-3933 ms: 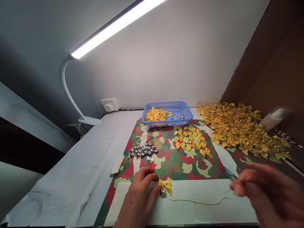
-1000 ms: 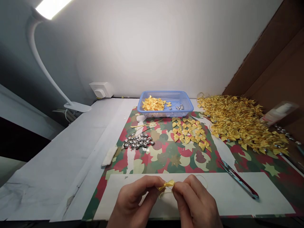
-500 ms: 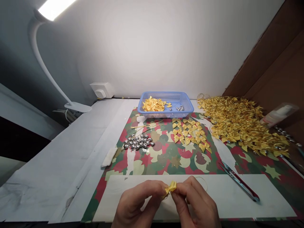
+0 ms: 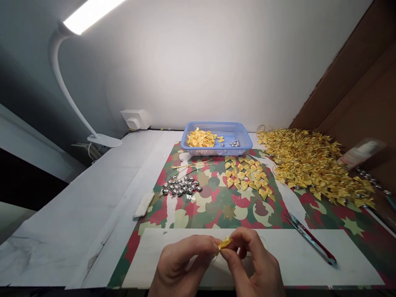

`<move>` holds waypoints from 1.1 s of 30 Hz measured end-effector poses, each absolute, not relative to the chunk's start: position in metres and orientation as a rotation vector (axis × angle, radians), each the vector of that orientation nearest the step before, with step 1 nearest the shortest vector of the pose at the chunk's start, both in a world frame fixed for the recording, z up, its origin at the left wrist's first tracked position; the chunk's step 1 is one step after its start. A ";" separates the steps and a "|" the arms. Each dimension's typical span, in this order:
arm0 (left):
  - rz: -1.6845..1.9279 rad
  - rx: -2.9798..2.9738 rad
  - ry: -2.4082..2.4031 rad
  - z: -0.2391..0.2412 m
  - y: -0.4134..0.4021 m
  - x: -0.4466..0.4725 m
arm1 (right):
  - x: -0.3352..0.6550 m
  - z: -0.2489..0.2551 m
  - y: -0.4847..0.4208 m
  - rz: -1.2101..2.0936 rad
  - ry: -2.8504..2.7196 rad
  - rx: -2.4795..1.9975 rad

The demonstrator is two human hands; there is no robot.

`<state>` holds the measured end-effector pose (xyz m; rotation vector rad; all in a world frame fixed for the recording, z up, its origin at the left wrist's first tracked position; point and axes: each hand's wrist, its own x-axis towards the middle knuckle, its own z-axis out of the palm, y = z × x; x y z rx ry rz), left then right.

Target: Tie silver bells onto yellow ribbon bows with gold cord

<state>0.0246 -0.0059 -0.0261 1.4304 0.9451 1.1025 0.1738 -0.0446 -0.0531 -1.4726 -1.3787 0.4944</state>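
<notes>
Between my two hands, low over a white paper strip (image 4: 173,264), is a small yellow ribbon bow (image 4: 225,243). My left hand (image 4: 185,262) pinches its left side between thumb and forefinger. From the right, the thumb of my right hand (image 4: 252,262) presses the bow's lower edge while the forefinger is raised behind it. A thin cord loop shows faintly behind my right hand. Beyond the paper, yellow bows (image 4: 247,175) lie in rows, and a pile of silver bells (image 4: 182,186) sits to their left. My fingers hide part of the bow.
Tweezers (image 4: 311,239) lie at the right. A blue basket (image 4: 216,152) at the back holds bows and bells. A large heap of yellow bows (image 4: 309,161) fills the right side, near a bottle (image 4: 359,154). A lamp (image 4: 66,88) stands at the left; a white block (image 4: 144,206) lies by the mat.
My right forefinger has lifted away from the bow, and the right thumb has moved left under it. The bow is tilted more. The view has shifted slightly.
</notes>
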 end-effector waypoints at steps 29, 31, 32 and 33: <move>0.889 1.763 1.229 -0.043 0.023 0.008 | 0.241 0.007 0.021 0.812 -0.836 -0.916; 0.882 1.742 1.241 -0.044 0.023 0.009 | 0.255 0.018 0.021 0.598 -0.819 -0.960; 0.876 1.732 1.248 -0.044 0.023 0.009 | 0.262 0.023 0.021 0.494 -0.816 -0.982; 0.867 1.723 1.252 -0.045 0.023 0.009 | 0.269 0.027 0.021 0.411 -0.813 -1.010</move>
